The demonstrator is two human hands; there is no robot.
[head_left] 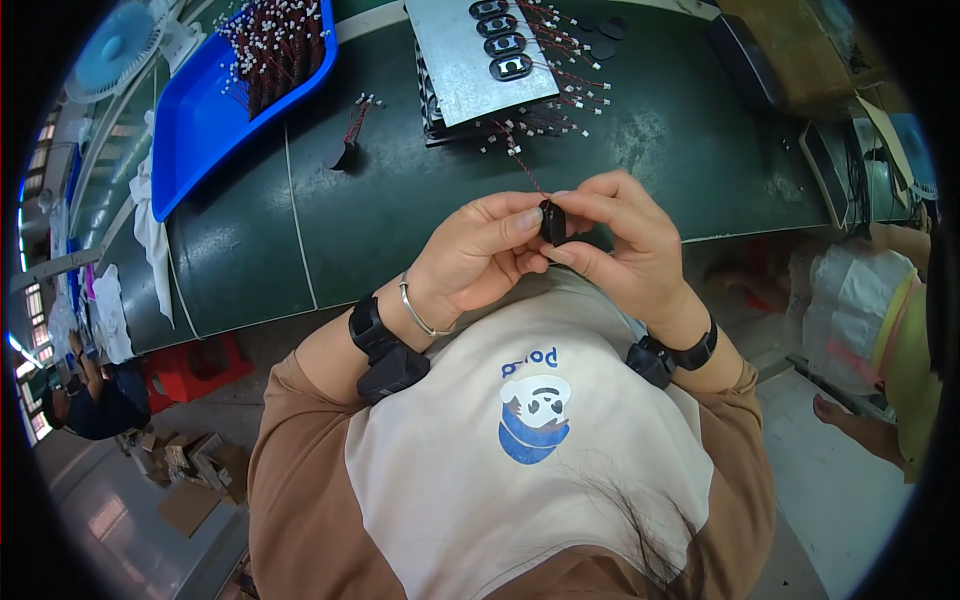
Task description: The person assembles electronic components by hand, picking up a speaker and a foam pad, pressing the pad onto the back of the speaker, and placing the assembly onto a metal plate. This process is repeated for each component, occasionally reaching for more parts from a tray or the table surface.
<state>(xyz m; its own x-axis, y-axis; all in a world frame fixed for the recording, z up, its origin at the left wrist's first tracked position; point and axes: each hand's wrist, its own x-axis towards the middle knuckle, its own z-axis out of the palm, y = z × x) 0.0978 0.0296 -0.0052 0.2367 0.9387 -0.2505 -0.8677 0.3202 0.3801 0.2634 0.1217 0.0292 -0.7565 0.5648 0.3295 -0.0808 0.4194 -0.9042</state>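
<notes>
Close to my chest, over the near edge of the table, both hands hold one small black oval speaker point(552, 224). My left hand point(470, 250) pinches its left side between thumb and fingers. The thumb and forefinger of my right hand point(640, 240) close on its right side and top. A twisted red and black wire point(528, 176) runs up from it to a small white plug. Beyond my hands, a grey metal plate point(470, 75) carries a row of similar black oval speakers point(511, 67), their wires hanging off its right edge.
A blue tray point(190, 150) at the far left holds a heap of wired parts. One loose wired piece point(347, 152) lies on the green table point(370, 230). Black discs point(603, 47) lie right of the plate. A cardboard box point(800, 55) stands far right, and another person sits beyond it.
</notes>
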